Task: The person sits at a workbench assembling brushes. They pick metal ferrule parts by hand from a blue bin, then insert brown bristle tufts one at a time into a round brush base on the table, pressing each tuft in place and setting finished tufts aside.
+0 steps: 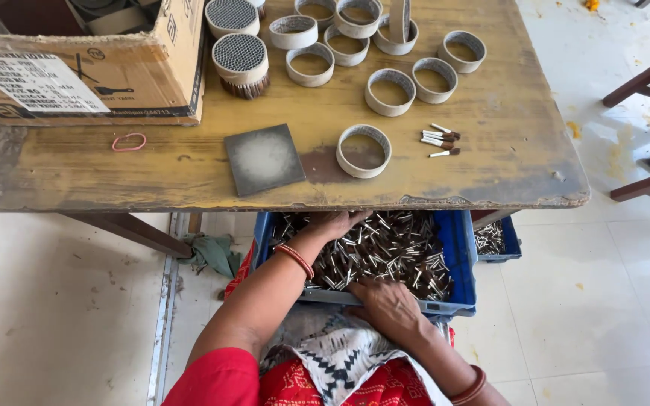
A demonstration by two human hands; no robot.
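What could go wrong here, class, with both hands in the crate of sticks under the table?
1. The crate is heaped; the left hand and right hand could flick sticks onto the floor.
2. The loose sticks on the table could roll off.

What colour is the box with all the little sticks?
Blue: the crate under the table, seen in the head view.

Bright, even daylight, soft shadows, sharp focus, slight edge distortion.
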